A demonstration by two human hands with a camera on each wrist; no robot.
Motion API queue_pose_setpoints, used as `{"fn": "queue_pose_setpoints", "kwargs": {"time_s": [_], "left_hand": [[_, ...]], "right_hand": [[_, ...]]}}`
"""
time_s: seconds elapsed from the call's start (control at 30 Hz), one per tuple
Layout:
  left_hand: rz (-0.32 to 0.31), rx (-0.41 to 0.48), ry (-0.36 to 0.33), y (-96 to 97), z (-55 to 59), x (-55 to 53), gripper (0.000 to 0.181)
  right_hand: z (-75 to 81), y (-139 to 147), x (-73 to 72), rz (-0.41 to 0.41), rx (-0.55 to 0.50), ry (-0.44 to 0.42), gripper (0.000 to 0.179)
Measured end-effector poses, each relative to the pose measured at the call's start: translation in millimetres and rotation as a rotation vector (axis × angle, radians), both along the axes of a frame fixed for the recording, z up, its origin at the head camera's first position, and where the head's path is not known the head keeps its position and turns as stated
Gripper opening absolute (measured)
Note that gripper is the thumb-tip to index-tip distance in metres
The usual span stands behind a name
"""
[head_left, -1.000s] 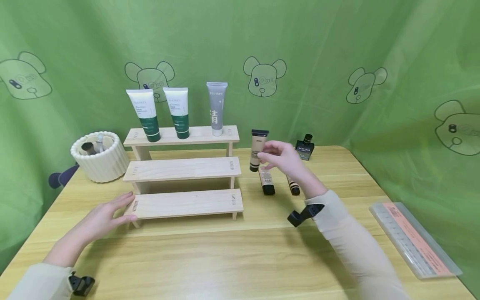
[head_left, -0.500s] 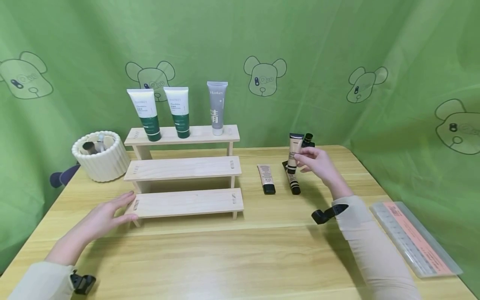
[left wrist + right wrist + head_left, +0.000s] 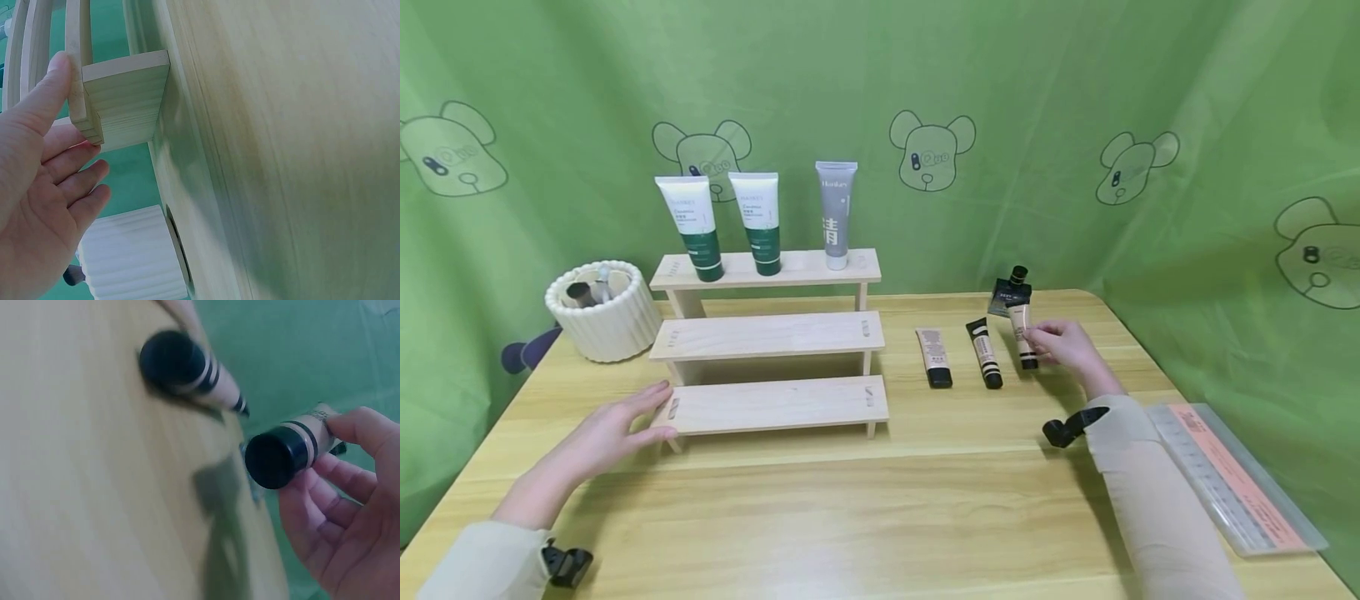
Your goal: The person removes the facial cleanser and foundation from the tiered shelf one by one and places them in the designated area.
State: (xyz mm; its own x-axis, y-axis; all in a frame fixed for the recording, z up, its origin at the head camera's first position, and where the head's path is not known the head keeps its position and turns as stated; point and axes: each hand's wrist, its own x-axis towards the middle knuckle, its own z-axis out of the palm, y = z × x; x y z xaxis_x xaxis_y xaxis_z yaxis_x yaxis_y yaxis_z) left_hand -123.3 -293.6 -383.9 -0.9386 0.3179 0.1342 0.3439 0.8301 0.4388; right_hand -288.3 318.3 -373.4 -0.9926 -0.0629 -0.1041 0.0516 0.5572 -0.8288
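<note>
My right hand (image 3: pixel 1067 346) pinches a small beige squeeze tube (image 3: pixel 1020 325) with a black cap between thumb and fingers. In the right wrist view, the held tube (image 3: pixel 294 447) tilts above the table, its round black cap toward the camera. To its left on the table lie a black-and-beige banded tube (image 3: pixel 984 350) and a flat beige tube (image 3: pixel 932 354). My left hand (image 3: pixel 613 429) holds the left end of the lowest step of a three-tier wooden display stand (image 3: pixel 767 406). Thumb and fingers lie around that board's end in the left wrist view (image 3: pixel 84 94).
Two white-and-green tubes (image 3: pixel 688 217) and a grey tube (image 3: pixel 835 208) stand on the top tier. Behind the held tube is a black bottle (image 3: pixel 1006 293). A ribbed white pot (image 3: pixel 606 321) with brushes stands left; a clear plastic case (image 3: pixel 1232 475) lies right.
My right hand has carried the beige tube rightward and down, past the banded tube to a spot in front of the black bottle. My left hand has stayed on the stand.
</note>
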Motion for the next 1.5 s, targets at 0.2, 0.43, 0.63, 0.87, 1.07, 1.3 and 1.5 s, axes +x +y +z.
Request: {"fn": "queue_pose_setpoints", "kwargs": {"time_s": [0.2,0.43,0.63,0.87,1.07,1.3,1.5], "left_hand": [[0.005,0.002,-0.008,0.0,0.5,0.7,0.069],[0.011,0.001,-0.017,-0.1,0.9,1.8,0.07],[0.006,0.003,-0.009,-0.1,-0.4,1.2,0.069],[0.0,0.0,-0.006,-0.1,-0.5,0.7,0.069],[0.005,0.003,-0.011,0.3,0.1,1.2,0.069],[0.003,0.004,-0.004,-0.8,-1.3,-0.5,0.069],[0.0,0.004,0.008,-0.7,-1.5,-1.2,0.068]], "right_hand": [[-13.9,16,-6.3,-0.014,0.066,-0.049,0.055],[-25.0,26,-12.9,-0.026,-0.002,-0.138,0.054],[-29.0,27,-16.5,-0.045,0.06,-0.16,0.052],[-26.5,25,-18.2,-0.059,0.103,-0.166,0.052],[-25.3,28,-19.4,-0.043,0.111,-0.165,0.052],[-23.8,30,-19.7,-0.028,0.102,-0.163,0.052],[-20.6,30,-17.3,-0.019,0.098,-0.167,0.052]]}}
